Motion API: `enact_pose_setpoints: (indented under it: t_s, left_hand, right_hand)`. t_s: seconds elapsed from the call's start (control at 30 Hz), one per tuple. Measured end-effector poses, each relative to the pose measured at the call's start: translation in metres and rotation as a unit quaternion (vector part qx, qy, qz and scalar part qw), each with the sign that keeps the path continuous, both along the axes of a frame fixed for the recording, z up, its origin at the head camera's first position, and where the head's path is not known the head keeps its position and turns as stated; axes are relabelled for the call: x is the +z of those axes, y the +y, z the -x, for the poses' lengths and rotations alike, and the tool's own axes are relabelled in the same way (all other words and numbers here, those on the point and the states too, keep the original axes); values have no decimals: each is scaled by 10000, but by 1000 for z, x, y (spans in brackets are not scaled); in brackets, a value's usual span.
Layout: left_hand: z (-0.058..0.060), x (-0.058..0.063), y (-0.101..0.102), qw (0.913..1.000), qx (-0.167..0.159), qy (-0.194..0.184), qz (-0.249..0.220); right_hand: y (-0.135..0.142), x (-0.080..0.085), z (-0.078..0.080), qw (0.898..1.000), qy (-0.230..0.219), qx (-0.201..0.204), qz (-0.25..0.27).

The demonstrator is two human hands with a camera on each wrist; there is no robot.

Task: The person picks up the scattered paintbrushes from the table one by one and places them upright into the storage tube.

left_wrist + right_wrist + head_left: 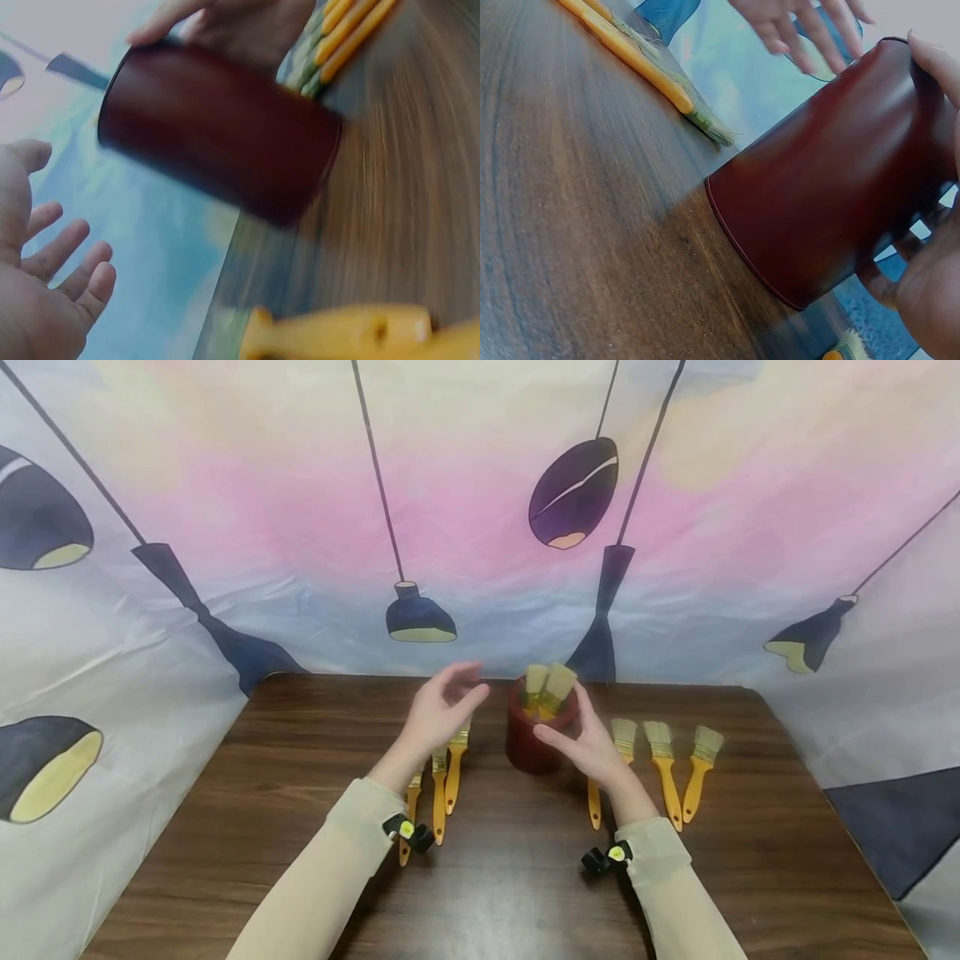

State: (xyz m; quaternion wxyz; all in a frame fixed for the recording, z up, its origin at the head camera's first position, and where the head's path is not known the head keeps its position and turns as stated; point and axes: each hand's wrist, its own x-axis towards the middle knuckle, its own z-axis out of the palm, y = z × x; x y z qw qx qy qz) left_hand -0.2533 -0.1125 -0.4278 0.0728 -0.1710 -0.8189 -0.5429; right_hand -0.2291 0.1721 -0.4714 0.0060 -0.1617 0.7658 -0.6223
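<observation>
In the head view, a dark red cup stands upright just right of the middle of the frame, near the far edge of a brown wooden table; whether its base touches the wood cannot be told. Two brushes lean in it, pale bristles up over the rim. The person's right hand grips the cup's right side, thumb across the front near the rim, fingers curled round behind. The left hand, left of the cup and apart from it, has its thumb and fingers spread with a loose bend and has hold of nothing. Below that hand, left of centre, lie three yellow-handled brushes, partly hidden by the wrist. Three similar brushes lie right of centre, bristles toward the top of the frame, the nearest partly covered by the right hand. The left wrist view shows the cup blurred across its upper middle. Pale sleeves reach up from the bottom of the frame, and a pastel cloth printed with dark lamps fills the top
</observation>
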Motion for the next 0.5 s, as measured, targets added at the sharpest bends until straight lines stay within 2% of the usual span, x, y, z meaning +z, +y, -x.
enact_pose_setpoints:
  t_s: [0.27, 0.4, 0.5]
  left_hand:
    - [-19, -19, -56, 9971, 318, 212, 652]
    - [-33, -31, -77, 9919, 376, 368, 1153]
    - [-45, -41, -92, 9859, 300, 380, 1602]
  right_hand:
    - [1, 1, 1, 10000, -28, -54, -59]
    - [1, 0, 0, 10000, -84, -24, -46]
    - [0, 0, -1, 10000, -84, 46, 3]
